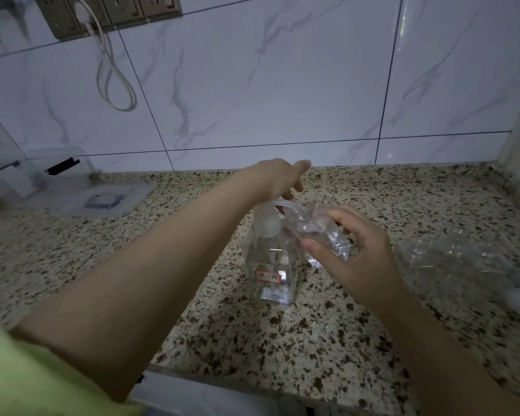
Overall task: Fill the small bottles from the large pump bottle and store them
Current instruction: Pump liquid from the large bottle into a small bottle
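Spout of the upright large pump bottle (270, 259) points right into the tilted small bottle (321, 232), pinched by the right hand (354, 247); left hand (278, 178) fingers press the pump head

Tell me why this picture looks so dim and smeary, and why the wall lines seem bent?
Head view: the light is low, so the speckled counter looks dull; the small bottle in the right hand is smeared; the clear bottles at the right are soft and hard to separate; the wall tiles show faint glare; their seams splay from the wide-angle lens.
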The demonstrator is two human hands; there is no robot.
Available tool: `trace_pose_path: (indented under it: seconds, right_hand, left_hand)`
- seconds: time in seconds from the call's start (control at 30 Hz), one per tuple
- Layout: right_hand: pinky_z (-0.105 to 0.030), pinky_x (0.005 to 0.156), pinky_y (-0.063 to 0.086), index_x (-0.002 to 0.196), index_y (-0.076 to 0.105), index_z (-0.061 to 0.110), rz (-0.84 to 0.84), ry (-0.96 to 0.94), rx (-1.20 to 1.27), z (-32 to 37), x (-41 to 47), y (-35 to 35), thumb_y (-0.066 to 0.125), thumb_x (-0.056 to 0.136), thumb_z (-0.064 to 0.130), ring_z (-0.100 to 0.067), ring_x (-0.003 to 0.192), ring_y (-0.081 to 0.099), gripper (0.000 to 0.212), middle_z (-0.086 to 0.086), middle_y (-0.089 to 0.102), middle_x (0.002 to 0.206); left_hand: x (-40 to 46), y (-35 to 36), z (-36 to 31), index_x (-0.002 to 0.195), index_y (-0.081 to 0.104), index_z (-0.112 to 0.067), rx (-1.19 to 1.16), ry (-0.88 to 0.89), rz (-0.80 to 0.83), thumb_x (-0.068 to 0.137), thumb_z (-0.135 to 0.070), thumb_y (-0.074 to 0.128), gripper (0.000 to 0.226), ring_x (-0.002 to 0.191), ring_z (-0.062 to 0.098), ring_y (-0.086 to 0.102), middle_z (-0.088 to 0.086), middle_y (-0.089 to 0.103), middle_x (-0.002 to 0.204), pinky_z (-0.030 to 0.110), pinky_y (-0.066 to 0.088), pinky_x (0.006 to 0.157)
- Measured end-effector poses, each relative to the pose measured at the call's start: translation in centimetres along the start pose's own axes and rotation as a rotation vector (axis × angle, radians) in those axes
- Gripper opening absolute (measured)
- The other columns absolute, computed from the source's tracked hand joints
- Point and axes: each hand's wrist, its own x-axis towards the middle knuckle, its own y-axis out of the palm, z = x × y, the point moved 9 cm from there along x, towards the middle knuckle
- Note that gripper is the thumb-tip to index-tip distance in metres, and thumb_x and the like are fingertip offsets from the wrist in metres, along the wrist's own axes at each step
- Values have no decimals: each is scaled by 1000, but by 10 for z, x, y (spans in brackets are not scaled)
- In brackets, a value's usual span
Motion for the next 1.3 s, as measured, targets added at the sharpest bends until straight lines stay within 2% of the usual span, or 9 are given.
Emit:
trace_pose_path:
  seconds: [0.13, 0.27, 0.43, 0.5, 0.63, 0.9, 1.03, 1.17, 1.3]
  right_hand:
    - [-49, 85, 54, 113, 71, 11, 4, 4, -36, -3, -2, 1, 72, 85, 45, -18, 97, 66, 43, 2, 70, 100]
    - [-51, 84, 54, 112, 71, 12, 18, -17, -37, -1, -1, 3, 73, 86, 43, -19, 96, 67, 40, 2, 70, 100]
    - [-50, 84, 55, 113, 70, 18, -1, -8, -11, -1, -1, 0, 72, 86, 49, -17, 96, 67, 42, 4, 70, 101]
    - [-49, 83, 55, 113, 69, 18, 16, -20, -20, 0, 0, 2, 72, 86, 46, -15, 95, 66, 39, 5, 69, 100]
    - [-47, 87, 56, 114, 69, 17, 0, -1, 10, -1, -1, 0, 73, 85, 43, -14, 98, 67, 39, 5, 71, 103]
    - [-48, 81, 56, 109, 68, 19, -2, -38, -13, 3, -1, 1, 73, 86, 42, -18, 93, 67, 33, 3, 70, 98]
    - [-51, 81, 56, 110, 69, 18, 9, -21, -12, 1, -1, 2, 72, 86, 43, -19, 93, 67, 36, 3, 70, 98]
    - [-50, 82, 56, 111, 70, 17, -5, -20, -5, 2, -1, 0, 73, 86, 41, -18, 96, 67, 35, 3, 70, 100]
    - [-48, 85, 56, 114, 71, 14, 11, 7, 5, 0, -2, 2, 73, 86, 40, -15, 99, 67, 38, 7, 70, 103]
  left_hand:
    - [1, 5, 2, 116, 70, -19, 32, -13, 12, 104, -56, 19, 64, 103, 24, 59, 3, 73, 108, 37, 39, 93]
    - [3, 4, 3, 113, 71, -21, -9, -2, -3, 103, -58, 19, 64, 102, 23, 62, 1, 74, 104, 40, 41, 102]
    - [0, 3, -2, 118, 69, -19, 35, 11, -9, 104, -57, 19, 65, 101, 22, 60, 1, 74, 106, 38, 40, 97]
    - [0, 5, -3, 118, 69, -19, 57, -4, 16, 104, -58, 19, 65, 104, 23, 59, 2, 72, 110, 38, 38, 96]
    - [0, 0, -4, 118, 69, -17, 44, 11, 9, 104, -57, 18, 66, 103, 22, 63, 3, 74, 107, 39, 42, 100]
    - [1, 4, -4, 117, 69, -19, 70, 5, -17, 103, -59, 18, 66, 104, 23, 62, 2, 73, 106, 37, 43, 96]
    - [0, 4, -3, 117, 70, -21, 56, 11, -17, 103, -59, 18, 66, 101, 22, 61, 1, 73, 106, 39, 41, 102]
    - [1, 2, -3, 120, 68, -18, 27, 11, -15, 104, -58, 18, 66, 107, 24, 61, 1, 74, 106, 38, 40, 97]
    - [2, 4, -7, 123, 66, -15, 119, -11, 19, 104, -58, 19, 67, 111, 24, 60, 4, 72, 113, 36, 41, 94]
